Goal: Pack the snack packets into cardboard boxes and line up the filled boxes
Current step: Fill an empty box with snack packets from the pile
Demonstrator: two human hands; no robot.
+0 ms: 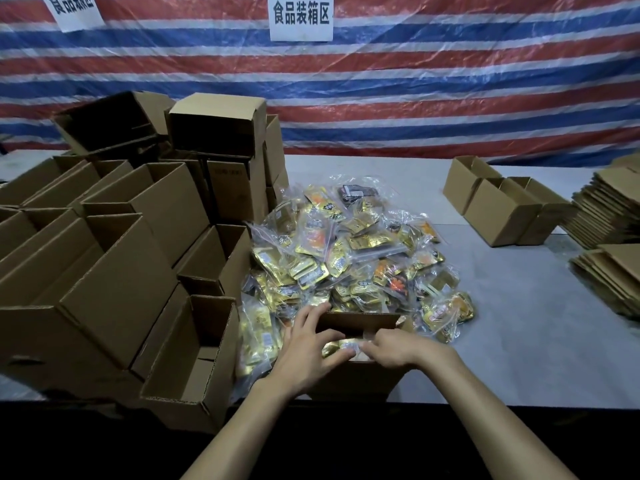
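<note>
An open box [356, 379] stands at the near edge of the desk [519, 306], right in front of the person. Both hands are over its mouth. The left hand [308, 344] lies across the box's left side with its fingers [320, 311] spread and nearly straight, holding nothing. The longest fingertips reach the far wall of the box and the thumb points right, along the near side of a gold packet [337, 346].

This packet lies in the box mouth between the two hands. The right hand [391, 348] comes in from the right with its fingers [369, 344] curled, gripping the packet's right end. The motion blur there hides the exact pinch.

Just behind the box, and touching it, a heap of snack packets [356, 251] in clear bags spreads over the middle of the desk. To the left, empty boxes [121, 254] crowd together with their flaps up, and more are stacked behind them. Well apart on the right stand two small boxes [502, 209], with piles of flattened cardboard [609, 216] beside them. A red, white and blue striped tarp [450, 98] hangs behind, bearing a white sign [301, 17].
</note>
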